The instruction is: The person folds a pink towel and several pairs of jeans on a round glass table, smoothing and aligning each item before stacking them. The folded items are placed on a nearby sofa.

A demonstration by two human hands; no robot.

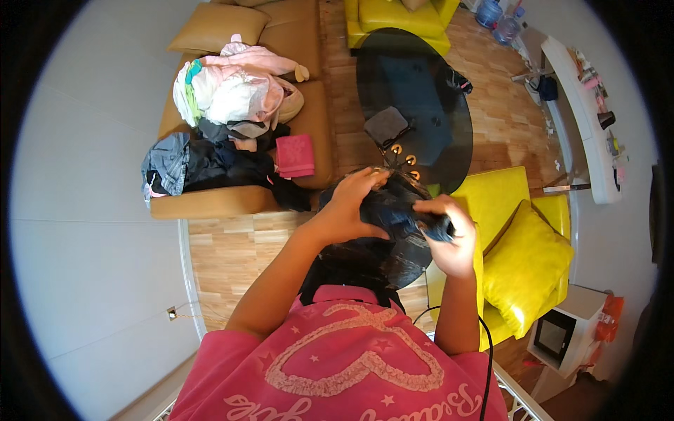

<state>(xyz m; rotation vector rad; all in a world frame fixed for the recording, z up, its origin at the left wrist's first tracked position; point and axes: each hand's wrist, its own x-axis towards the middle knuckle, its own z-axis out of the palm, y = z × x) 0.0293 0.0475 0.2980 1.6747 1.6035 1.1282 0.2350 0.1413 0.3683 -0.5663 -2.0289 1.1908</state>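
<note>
A bunched dark blue and black cloth (392,210), apparently a garment, lies between my hands above a dark round table with a marbled top (403,263). My left hand (353,202) reaches across the cloth's left side, thumb and fingers spread around it. My right hand (450,231) grips the cloth's right end, which sticks out past the fingers. Whether the left fingers pinch the fabric cannot be made out. Just beyond the cloth stands a small dark holder with round, gold-coloured parts (404,158).
On the brown sofa (303,110) to the left lie a heap of light clothes (237,89), dark clothes (226,163) and a folded pink towel (295,155). An oval glass table (458,137) stands ahead, a yellow armchair (489,194) with a cushion (526,268) at the right.
</note>
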